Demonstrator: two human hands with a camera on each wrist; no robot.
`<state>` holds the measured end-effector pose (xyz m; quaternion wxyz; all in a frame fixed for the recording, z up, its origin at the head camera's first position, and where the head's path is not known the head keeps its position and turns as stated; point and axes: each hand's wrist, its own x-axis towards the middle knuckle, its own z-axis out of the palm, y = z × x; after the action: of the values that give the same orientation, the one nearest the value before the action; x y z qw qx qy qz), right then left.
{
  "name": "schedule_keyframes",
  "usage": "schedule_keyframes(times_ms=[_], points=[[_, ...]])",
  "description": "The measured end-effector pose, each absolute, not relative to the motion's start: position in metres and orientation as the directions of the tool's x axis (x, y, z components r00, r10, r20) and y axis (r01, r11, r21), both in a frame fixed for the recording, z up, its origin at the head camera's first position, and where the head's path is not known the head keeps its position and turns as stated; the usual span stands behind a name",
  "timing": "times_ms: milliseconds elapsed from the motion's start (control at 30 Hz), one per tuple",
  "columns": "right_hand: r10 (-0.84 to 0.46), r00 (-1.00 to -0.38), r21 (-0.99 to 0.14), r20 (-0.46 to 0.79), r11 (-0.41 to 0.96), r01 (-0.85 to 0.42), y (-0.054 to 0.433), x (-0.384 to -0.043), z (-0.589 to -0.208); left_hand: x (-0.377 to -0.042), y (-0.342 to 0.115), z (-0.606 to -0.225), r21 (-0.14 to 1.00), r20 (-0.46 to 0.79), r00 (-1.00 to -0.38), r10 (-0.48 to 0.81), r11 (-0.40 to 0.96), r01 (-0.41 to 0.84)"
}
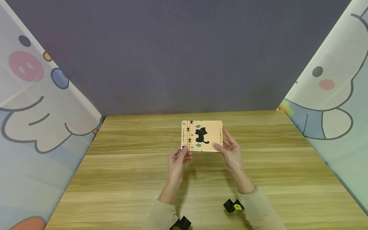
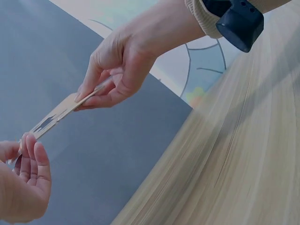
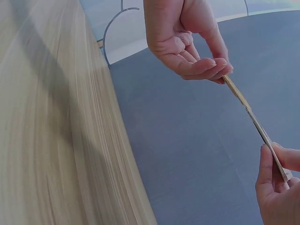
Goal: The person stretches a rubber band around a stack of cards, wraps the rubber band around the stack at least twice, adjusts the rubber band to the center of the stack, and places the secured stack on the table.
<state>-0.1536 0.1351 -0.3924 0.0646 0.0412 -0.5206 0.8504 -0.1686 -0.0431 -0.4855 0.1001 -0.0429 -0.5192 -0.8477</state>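
Note:
A thin cream notebook [image 1: 211, 135] with a black cat printed on its cover is held up in front of me, over the table. A thin orange band [image 1: 188, 134] runs down it near the left side, over small cats and green leaves. My left hand [image 1: 176, 161] pinches the lower left corner, thumb on the front. At the right edge my right hand [image 1: 232, 155] grips it with the thumb on the cover and fingers behind. Edge-on in the right wrist view, the notebook [image 3: 248, 110] looks slim, both hands at its ends.
The wood-grain table [image 1: 120, 179] stretches under the hands to a dark grey panel [image 1: 184, 57] at the back. Cartoon-printed curtains [image 1: 26, 105] stand on both sides. Black wrist devices [image 1: 184, 222] sit by the beige sleeves [image 1: 260, 207].

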Motion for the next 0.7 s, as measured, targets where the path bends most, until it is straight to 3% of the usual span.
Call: schedule_keyframes(times_ms=[200, 533, 700], points=[[0.046, -0.991, -0.902, 0.127, -0.410, -0.135, 0.135, -0.155, -0.393, -0.185, -0.042, -0.519, 0.862, 0.099, -0.974, -0.206, -0.471, 0.187], [0.002, -0.992, -0.926, 0.124, -0.360, -0.117, 0.132, -0.154, -0.393, -0.178, -0.031, -0.512, 0.862, 0.040, -0.988, -0.150, -0.495, 0.110], [0.002, -0.993, -0.930, 0.115, -0.351, -0.109, 0.130, -0.153, -0.394, -0.169, -0.027, -0.499, 0.860, 0.097, -0.988, -0.123, -0.488, 0.145]])
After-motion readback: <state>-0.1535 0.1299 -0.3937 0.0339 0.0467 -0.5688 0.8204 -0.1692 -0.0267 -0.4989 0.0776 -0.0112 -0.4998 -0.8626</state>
